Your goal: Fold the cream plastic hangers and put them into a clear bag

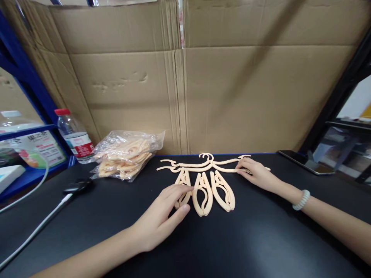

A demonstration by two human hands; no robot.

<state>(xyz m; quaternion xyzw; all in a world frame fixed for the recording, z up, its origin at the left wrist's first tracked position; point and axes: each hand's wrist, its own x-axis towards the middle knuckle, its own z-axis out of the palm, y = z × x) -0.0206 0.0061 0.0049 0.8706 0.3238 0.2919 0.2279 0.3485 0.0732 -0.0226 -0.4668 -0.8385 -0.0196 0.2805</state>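
Observation:
Two unfolded cream plastic folding hangers lie one in front of the other near the table's back edge, hooks pointing away from me. My right hand has its fingers bent around the right arm of the front one. Closer to me, folded hangers lie in a row: a left one, a middle one and a right one. My left hand is over the left folded hanger and partly hides it. Its thumb and fingers are apart, with nothing held between them.
A clear plastic bag of folded hangers sits at the back left, beside a red-capped bottle. A white cable with a black plug end crosses the left side. A phone lies back right. Cardboard walls the back.

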